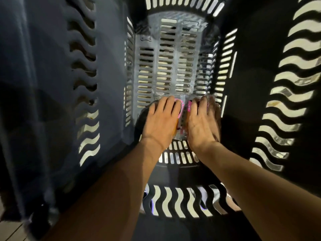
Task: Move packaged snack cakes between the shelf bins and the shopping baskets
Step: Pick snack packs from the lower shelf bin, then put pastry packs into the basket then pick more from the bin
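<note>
- Both bare forearms reach down into the deep dark plastic shopping basket [111, 70] with wavy slots in its walls.
- Left hand [161, 122] lies palm down, fingers curled over a clear-wrapped snack cake with pink print [180, 108] on the slotted floor.
- Right hand [201, 122] covers a second pink-printed pack [189, 106] just beside it, fingers wrapped over its far edge.
- Beyond the fingertips, crinkled clear wrapper [159, 93] pokes out.

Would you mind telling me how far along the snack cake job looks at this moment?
Done: nothing else lies on the visible basket floor. In hand: the left hand and right hand each cover a clear, pink-printed snack cake pack on that floor. Whether they are being set down or lifted is unclear. Left: the shelf bins are out of view.
</note>
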